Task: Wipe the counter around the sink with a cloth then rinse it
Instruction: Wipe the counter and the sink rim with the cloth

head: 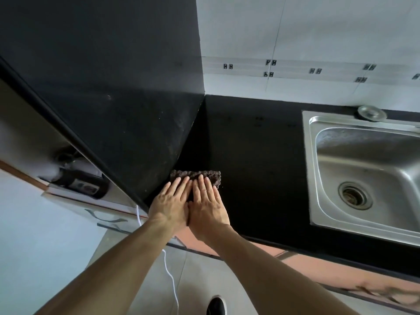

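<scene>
A dark brown textured cloth (pixel 197 175) lies flat on the black counter (pixel 256 160), close to the black side panel at the left. My left hand (pixel 171 203) and my right hand (pixel 208 204) rest side by side on the cloth, palms down, fingers straight and pressed flat on it. The near part of the cloth is hidden under my hands. The steel sink (pixel 363 169) is set into the counter to the right, apart from the cloth.
A tall black panel (pixel 127 110) stands along the counter's left end. White tiled wall (pixel 306 42) runs behind. A round metal lid (pixel 372 113) sits at the sink's back rim. A white cord (pixel 169 272) hangs near the floor, and my shoe (pixel 216 306) is below.
</scene>
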A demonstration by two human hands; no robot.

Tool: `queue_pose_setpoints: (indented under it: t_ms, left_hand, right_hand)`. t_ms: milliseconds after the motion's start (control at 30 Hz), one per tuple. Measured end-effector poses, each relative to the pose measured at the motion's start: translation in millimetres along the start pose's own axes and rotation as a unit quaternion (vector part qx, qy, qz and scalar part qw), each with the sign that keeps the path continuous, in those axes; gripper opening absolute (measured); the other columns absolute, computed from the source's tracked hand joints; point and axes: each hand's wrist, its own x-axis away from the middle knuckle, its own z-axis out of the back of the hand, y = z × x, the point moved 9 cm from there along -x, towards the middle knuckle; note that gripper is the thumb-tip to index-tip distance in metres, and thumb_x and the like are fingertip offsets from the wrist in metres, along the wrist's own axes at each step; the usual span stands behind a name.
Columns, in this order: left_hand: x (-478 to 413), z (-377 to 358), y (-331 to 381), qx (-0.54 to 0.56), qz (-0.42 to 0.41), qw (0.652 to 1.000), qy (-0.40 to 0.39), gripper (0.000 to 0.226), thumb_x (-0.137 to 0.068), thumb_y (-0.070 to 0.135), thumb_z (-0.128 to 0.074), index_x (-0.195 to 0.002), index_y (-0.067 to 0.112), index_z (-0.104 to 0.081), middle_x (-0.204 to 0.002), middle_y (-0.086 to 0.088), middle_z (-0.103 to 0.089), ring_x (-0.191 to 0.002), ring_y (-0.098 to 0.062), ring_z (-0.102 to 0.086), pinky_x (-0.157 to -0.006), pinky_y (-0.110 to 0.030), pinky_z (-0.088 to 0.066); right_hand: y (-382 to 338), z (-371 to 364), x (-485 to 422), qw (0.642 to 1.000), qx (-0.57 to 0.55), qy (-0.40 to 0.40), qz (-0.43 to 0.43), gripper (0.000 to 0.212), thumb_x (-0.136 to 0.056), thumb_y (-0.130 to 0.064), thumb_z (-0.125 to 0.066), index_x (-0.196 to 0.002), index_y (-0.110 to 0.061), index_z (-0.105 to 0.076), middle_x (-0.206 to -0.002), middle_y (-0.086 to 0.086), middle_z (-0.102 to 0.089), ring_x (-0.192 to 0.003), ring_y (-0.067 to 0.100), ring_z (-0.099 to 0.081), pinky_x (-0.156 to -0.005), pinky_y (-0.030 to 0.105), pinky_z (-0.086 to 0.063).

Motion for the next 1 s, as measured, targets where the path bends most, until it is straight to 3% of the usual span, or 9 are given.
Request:
queue_pose_setpoints:
  t_ms: [233,400,467,700,800,900,1000]
  left_hand:
    - [21.3,3.7,37.3,0.009,-0.088,0.992,0.089,0.064,-0.105,0.032,-0.011,-0.154,-0.002,0.011,-0.161,-0.025,0.019,-0.148,-0.037,0.025,-0.123,-0.049,-0.005]
    - [19.7,10.2,91.6,-0.006,-0.221,0.964,0.147,0.080,-0.094,0.035,0.033,-0.148,-0.013,-0.002,-0.152,-0.045,0.010,-0.142,-0.059,0.018,-0.120,-0.060,-0.002]
    - [18.4,19.7,112.2,-0.009,-0.249,0.953,0.173,0.087,-0.091,0.033,0.038,-0.147,-0.015,-0.008,-0.151,-0.047,0.007,-0.142,-0.061,0.016,-0.119,-0.062,-0.004]
    - [25.1,52.0,149.4,0.038,-0.270,0.931,0.242,0.073,-0.102,0.024,0.017,-0.141,-0.017,-0.031,-0.152,-0.046,-0.008,-0.144,-0.061,-0.003,-0.114,-0.067,-0.021]
    - [24.1,60.1,171.8,0.071,-0.260,0.928,0.257,0.064,-0.105,0.024,-0.002,-0.141,-0.016,-0.037,-0.153,-0.044,-0.014,-0.144,-0.059,-0.011,-0.112,-0.067,-0.026]
    - [23.6,66.7,193.2,0.105,-0.242,0.928,0.263,0.062,-0.104,0.028,-0.016,-0.144,-0.016,-0.033,-0.154,-0.040,-0.018,-0.145,-0.055,-0.015,-0.111,-0.065,-0.030]
    - [24.8,71.4,217.8,0.126,-0.230,0.929,0.262,0.062,-0.105,0.028,-0.007,-0.149,-0.014,-0.019,-0.156,-0.039,-0.012,-0.146,-0.054,-0.011,-0.113,-0.062,-0.028]
  right_hand:
    - [19.3,4.0,29.5,0.998,0.031,0.004,0.051,0.062,-0.107,-0.035,-0.012,-0.157,-0.007,0.012,-0.164,0.011,0.020,-0.151,0.026,0.023,-0.125,0.042,0.006]
    - [60.2,-4.0,55.8,0.997,0.033,0.024,0.060,0.061,-0.107,-0.035,-0.011,-0.158,-0.006,0.006,-0.166,0.012,0.013,-0.152,0.026,0.020,-0.125,0.044,-0.004]
    - [80.4,-4.2,64.8,0.997,0.039,0.035,0.052,0.061,-0.107,-0.035,-0.008,-0.158,-0.006,0.004,-0.166,0.013,0.012,-0.152,0.026,0.019,-0.125,0.045,-0.005]
    - [115.1,9.1,94.6,0.997,0.041,0.059,0.042,0.060,-0.107,-0.033,-0.013,-0.158,-0.005,0.002,-0.166,0.012,0.011,-0.152,0.025,0.019,-0.125,0.044,-0.002]
    - [136.8,15.5,111.0,0.995,0.048,0.078,0.044,0.060,-0.106,-0.031,-0.015,-0.158,-0.003,-0.005,-0.166,0.013,0.005,-0.153,0.027,0.012,-0.125,0.044,-0.005]
    - [159.2,16.3,123.2,0.996,0.039,0.079,0.033,0.060,-0.105,-0.031,-0.014,-0.158,-0.002,-0.012,-0.166,0.015,-0.004,-0.154,0.029,0.004,-0.124,0.045,-0.013]
    - [180.2,17.8,137.8,0.996,0.038,0.077,0.027,0.059,-0.105,-0.029,-0.019,-0.158,-0.002,-0.015,-0.166,0.016,-0.007,-0.154,0.029,-0.001,-0.124,0.046,-0.016]
